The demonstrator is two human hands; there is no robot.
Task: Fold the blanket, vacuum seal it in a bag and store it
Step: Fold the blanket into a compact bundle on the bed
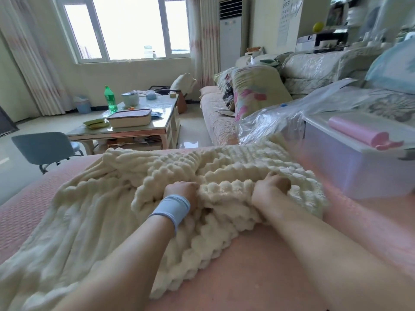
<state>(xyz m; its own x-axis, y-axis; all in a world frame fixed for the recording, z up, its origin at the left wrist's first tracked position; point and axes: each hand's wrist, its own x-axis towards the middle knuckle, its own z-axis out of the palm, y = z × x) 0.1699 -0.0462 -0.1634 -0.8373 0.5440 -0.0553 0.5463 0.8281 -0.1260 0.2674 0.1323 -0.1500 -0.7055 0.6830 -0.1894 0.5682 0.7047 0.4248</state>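
The cream blanket (116, 198) is lying rumpled across the pink couch cover (258, 265), its smooth ribbed side spreading toward the lower left and its bubbly side bunching up in the middle. Both grips are working at that bunched middle part. The left grip (182, 190), a bare hand wearing a pale blue wristband (171, 208), is curling its fingers down into a thick fold of the blanket and holding it. The right grip (271, 187), just to the right of it on the same fold, is closing around the fabric too, its fingertips sinking out of sight into the pile. Both forearms are reaching over the near edge of the blanket.

Just beyond the blanket's far right corner a clear plastic bag (269, 126) is lying crumpled, touching the fabric. To the right of the blanket a see-through storage box (359, 167) is sitting on the couch cover, with a pink roll (359, 133) resting on its lid. Well beyond the blanket's far edge a low bench (165, 117) is standing on the floor, carrying a green bottle (110, 98) and other small items. A blue chair (45, 149) is standing beyond the blanket's left side.
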